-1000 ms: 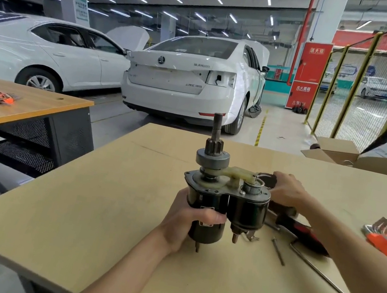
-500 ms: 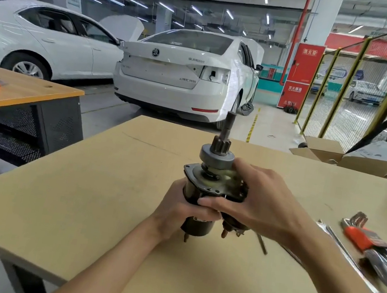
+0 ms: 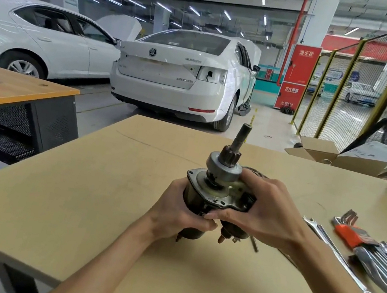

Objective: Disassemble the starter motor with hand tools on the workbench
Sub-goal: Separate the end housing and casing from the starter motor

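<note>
The starter motor [image 3: 220, 173] stands tilted above the workbench [image 3: 78, 191], its pinion gear and shaft pointing up and slightly right. My left hand [image 3: 177, 209] grips the dark cylindrical body from the left. My right hand [image 3: 260, 212] wraps over the solenoid side, thumb under the flange and fingers across the top by the pale shift lever. The solenoid is mostly hidden by that hand; its copper terminals show below.
A long combination wrench [image 3: 337, 255], an orange hex key set [image 3: 353, 235] and more spanners [image 3: 386, 268] lie at the right. A loose bolt [image 3: 254, 244] rests behind my right hand. Cardboard boxes [image 3: 338, 156] sit at the far right edge. A second bench [image 3: 18, 91] stands left.
My right hand came from behind the motor, at the table's right, onto the solenoid side and now grips it. The motor tilted rightward and sits a little higher.
</note>
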